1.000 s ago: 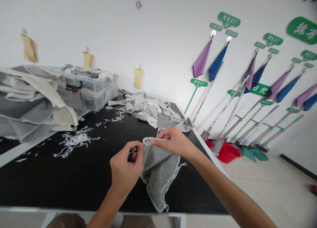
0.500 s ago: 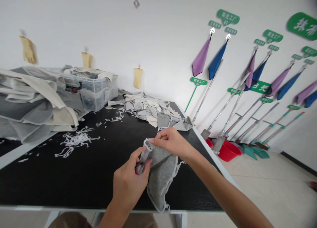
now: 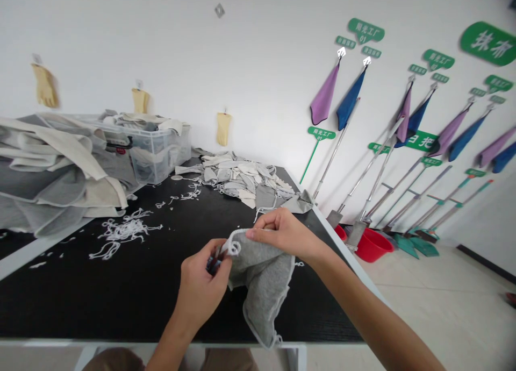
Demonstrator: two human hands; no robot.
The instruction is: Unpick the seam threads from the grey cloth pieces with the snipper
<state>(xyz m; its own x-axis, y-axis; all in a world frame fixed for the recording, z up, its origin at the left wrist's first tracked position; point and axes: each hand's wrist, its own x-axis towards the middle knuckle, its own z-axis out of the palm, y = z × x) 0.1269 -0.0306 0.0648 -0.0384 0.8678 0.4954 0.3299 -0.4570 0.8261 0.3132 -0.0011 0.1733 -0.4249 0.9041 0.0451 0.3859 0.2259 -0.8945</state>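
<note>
A small grey cloth point(image 3: 262, 279) with a white stitched edge hangs over the black table point(image 3: 121, 290) near its front. My right hand point(image 3: 282, 232) pinches the cloth's top edge. My left hand point(image 3: 201, 287) is closed around a small cutting tool point(image 3: 214, 263) with dark handles, held right at the cloth's top left corner, where a white thread loop point(image 3: 233, 247) sticks out.
White thread scraps point(image 3: 121, 232) lie scattered on the left of the table. A heap of grey and cream cloths point(image 3: 245, 180) lies at the far end. A clear bin point(image 3: 155, 148) and stacked fabric point(image 3: 48, 166) stand on the left. Mops and a red basin point(image 3: 373, 245) line the right wall.
My left hand has shifted from the cloth's side up to its top left corner. The cloth was turned and lifted a little, and the thread loop now shows at that corner.
</note>
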